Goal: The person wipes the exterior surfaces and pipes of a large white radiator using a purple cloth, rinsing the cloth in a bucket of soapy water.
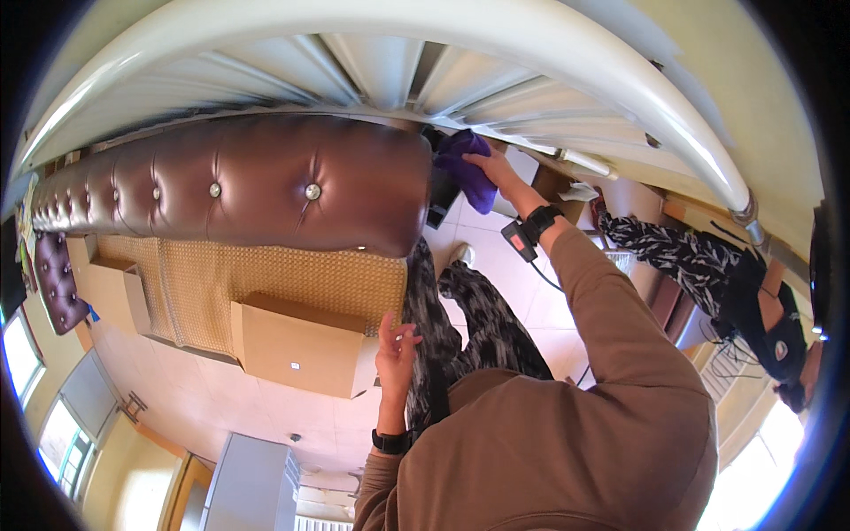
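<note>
My right hand (493, 171) grips a crumpled purple cloth (467, 178) beside the right end of a sofa's brown tufted backrest (265, 182). Dark objects, partly hidden by the cloth, sit behind it and below it. Shiny round buttons stud the padded surface in a row. My left hand (396, 352) hangs empty with fingers apart, next to an open cardboard box (305, 345). That box rests on a tan woven seat cover (192, 279).
A white pipe (425, 20) and ribbed panels (378, 70) run behind the sofa. Farther left on the seat stands another cardboard box (113, 292). At right is another person (724, 285) in dark patterned trousers. A grey cabinet (246, 484) stands across the tiled floor (312, 411).
</note>
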Demonstrator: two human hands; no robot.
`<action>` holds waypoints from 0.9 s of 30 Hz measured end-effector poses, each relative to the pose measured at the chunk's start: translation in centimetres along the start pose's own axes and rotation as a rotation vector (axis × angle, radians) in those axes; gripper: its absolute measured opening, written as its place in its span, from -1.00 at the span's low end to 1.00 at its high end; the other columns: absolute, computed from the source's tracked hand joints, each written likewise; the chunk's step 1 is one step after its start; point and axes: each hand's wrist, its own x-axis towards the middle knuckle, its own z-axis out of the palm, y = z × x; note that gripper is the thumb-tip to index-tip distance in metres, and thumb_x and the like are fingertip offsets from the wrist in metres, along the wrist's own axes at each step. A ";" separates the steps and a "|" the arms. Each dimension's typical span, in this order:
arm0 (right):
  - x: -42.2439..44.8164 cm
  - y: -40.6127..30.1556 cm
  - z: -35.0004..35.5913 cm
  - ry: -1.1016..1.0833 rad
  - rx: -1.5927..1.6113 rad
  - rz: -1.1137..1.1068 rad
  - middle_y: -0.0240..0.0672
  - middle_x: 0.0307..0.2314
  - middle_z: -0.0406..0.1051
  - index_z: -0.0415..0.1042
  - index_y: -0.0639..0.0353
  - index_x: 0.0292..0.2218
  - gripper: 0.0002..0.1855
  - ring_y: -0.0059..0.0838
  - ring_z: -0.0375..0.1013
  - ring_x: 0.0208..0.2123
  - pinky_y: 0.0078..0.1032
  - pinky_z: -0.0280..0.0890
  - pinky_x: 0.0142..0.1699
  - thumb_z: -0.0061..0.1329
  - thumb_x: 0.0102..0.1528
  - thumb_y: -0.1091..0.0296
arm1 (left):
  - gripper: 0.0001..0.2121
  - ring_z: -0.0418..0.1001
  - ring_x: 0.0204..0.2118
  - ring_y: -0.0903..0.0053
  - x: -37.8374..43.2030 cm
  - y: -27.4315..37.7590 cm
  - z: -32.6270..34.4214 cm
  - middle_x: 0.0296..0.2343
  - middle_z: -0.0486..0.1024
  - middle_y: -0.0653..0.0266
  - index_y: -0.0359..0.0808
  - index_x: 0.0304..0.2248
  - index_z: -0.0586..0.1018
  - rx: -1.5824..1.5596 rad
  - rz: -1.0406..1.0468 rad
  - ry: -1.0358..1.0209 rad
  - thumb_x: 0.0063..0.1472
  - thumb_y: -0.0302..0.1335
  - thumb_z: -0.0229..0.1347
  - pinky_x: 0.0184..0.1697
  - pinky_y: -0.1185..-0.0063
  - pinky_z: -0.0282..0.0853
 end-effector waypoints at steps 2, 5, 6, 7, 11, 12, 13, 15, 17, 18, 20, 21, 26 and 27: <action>0.4 -0.1 1.4 0.183 -0.566 -0.364 -0.18 -0.33 0.46 0.39 0.11 -0.13 -0.54 -0.31 0.45 -0.31 -0.44 0.30 -0.15 0.05 -0.08 0.14 | -0.53 0.48 -0.42 0.63 -0.1 0.2 -0.6 -0.32 0.49 0.23 -0.24 0.09 0.14 -0.042 0.000 0.019 0.20 -0.49 -0.04 -0.50 0.73 0.31; 4.7 0.7 1.0 -0.006 -0.507 -0.232 -0.24 -0.32 0.46 0.40 0.11 -0.14 -0.54 -0.34 0.43 -0.29 -0.45 0.26 -0.11 0.06 -0.07 0.12 | -0.53 0.49 -0.41 0.62 0.2 0.1 -1.7 -0.31 0.48 0.23 -0.22 0.09 0.14 -0.089 0.010 0.026 0.20 -0.49 -0.05 -0.47 0.72 0.34; 4.9 0.2 1.8 0.014 -0.626 -0.340 -0.17 -0.31 0.46 0.41 0.08 -0.15 -0.56 -0.26 0.43 -0.27 -0.41 0.26 -0.11 0.03 -0.06 0.08 | -0.53 0.49 -0.40 0.61 -0.1 -0.2 -2.2 -0.31 0.48 0.23 -0.21 0.09 0.14 -0.083 -0.006 0.050 0.21 -0.48 -0.05 -0.46 0.72 0.36; 5.3 -0.3 2.6 0.011 -0.629 -0.342 -0.17 -0.31 0.46 0.41 0.08 -0.15 -0.56 -0.26 0.43 -0.27 -0.41 0.26 -0.11 0.03 -0.06 0.08 | -0.54 0.49 -0.39 0.60 -0.4 -0.6 -2.7 -0.31 0.48 0.22 -0.20 0.09 0.13 -0.075 -0.022 0.072 0.21 -0.48 -0.06 -0.45 0.71 0.37; 5.8 -2.7 4.9 0.100 -0.831 -0.378 -0.15 -0.25 0.42 0.38 0.03 -0.13 -0.55 -0.14 0.39 -0.20 -0.34 0.25 -0.08 0.03 -0.08 0.13 | -0.53 0.49 -0.38 0.60 -0.6 -2.1 -3.4 -0.31 0.48 0.22 -0.22 0.10 0.11 -0.054 -0.047 0.098 0.22 -0.48 -0.07 -0.46 0.71 0.38; 4.9 -2.8 6.3 0.162 -0.835 -0.648 -0.17 -0.20 0.39 0.35 0.01 -0.10 -0.54 -0.13 0.35 -0.16 -0.32 0.24 -0.06 0.01 -0.07 0.15 | -0.53 0.49 -0.38 0.60 -0.7 -2.0 -3.5 -0.31 0.48 0.22 -0.22 0.10 0.11 -0.060 -0.053 0.109 0.22 -0.48 -0.07 -0.46 0.71 0.38; 3.7 -2.7 6.9 0.229 -0.826 -0.920 -0.20 -0.16 0.35 0.32 0.00 -0.07 -0.52 -0.13 0.32 -0.12 -0.30 0.22 -0.05 -0.01 -0.07 0.17 | -0.53 0.49 -0.38 0.60 -0.8 -1.8 -3.5 -0.31 0.48 0.22 -0.23 0.10 0.11 -0.054 -0.046 0.107 0.22 -0.47 -0.07 -0.46 0.70 0.39; 1.3 -1.9 5.8 0.266 -0.823 -0.805 -0.26 -0.09 0.29 0.26 -0.07 -0.02 -0.50 -0.17 0.27 -0.06 -0.29 0.20 -0.02 -0.04 -0.04 0.21 | -0.53 0.49 -0.38 0.61 -0.8 -1.3 -3.4 -0.31 0.48 0.22 -0.23 0.10 0.11 -0.040 -0.034 0.108 0.22 -0.47 -0.06 -0.46 0.70 0.39; -0.3 -0.2 3.9 0.325 -0.888 -0.697 -0.21 -0.19 0.37 0.32 -0.03 -0.08 -0.54 -0.14 0.34 -0.15 -0.26 0.23 -0.07 -0.03 -0.06 0.18 | -0.53 0.48 -0.40 0.60 0.1 -0.7 -2.8 -0.31 0.46 0.22 -0.24 0.11 0.09 -0.037 0.041 0.083 0.23 -0.47 -0.07 -0.50 0.76 0.36; -1.4 0.5 2.7 0.202 -1.032 -0.486 -0.19 -0.27 0.41 0.35 -0.01 -0.12 -0.56 -0.12 0.37 -0.20 -0.26 0.25 -0.10 -0.03 -0.08 0.15 | -0.55 0.47 -0.35 0.59 0.4 0.7 -2.5 -0.33 0.47 0.23 -0.27 0.08 0.15 -0.071 0.017 0.086 0.22 -0.47 -0.05 -0.43 0.68 0.38; -4.2 2.2 0.0 -0.028 -1.165 -0.236 -0.14 -0.39 0.44 0.40 0.02 -0.20 -0.60 -0.09 0.41 -0.29 -0.27 0.28 -0.17 -0.02 -0.10 0.10 | -0.59 0.48 -0.33 0.51 1.1 2.3 -2.2 -0.31 0.46 0.17 -0.28 0.04 0.22 0.143 0.158 0.139 0.20 -0.46 -0.03 -0.41 0.64 0.38; -5.4 4.1 -1.7 -0.132 -1.164 -0.201 -0.12 -0.45 0.45 0.42 0.03 -0.24 -0.61 -0.08 0.43 -0.33 -0.27 0.29 -0.20 -0.03 -0.11 0.07 | -0.62 0.48 -0.31 0.44 1.5 3.1 -2.1 -0.28 0.45 0.11 -0.29 0.00 0.30 0.352 0.290 0.184 0.18 -0.46 -0.02 -0.39 0.60 0.39; -12.0 11.6 -7.8 -0.059 -0.945 0.023 -0.15 -0.30 0.45 0.41 -0.02 -0.19 -0.55 -0.15 0.42 -0.24 -0.33 0.27 -0.15 -0.03 -0.11 -0.01 | -0.66 0.33 -0.14 0.24 6.4 15.8 0.5 -0.15 0.35 0.14 -0.26 -0.11 0.41 0.805 1.054 0.161 0.06 -0.50 0.04 -0.09 0.38 0.25; -13.3 12.5 -8.6 -0.004 -0.952 0.071 -0.16 -0.28 0.44 0.41 -0.02 -0.17 -0.53 -0.16 0.42 -0.22 -0.34 0.26 -0.13 -0.02 -0.12 -0.02 | -0.69 0.33 -0.13 0.26 7.4 18.2 1.7 -0.15 0.34 0.15 -0.26 -0.15 0.43 0.854 1.148 0.144 0.05 -0.48 0.05 -0.07 0.38 0.23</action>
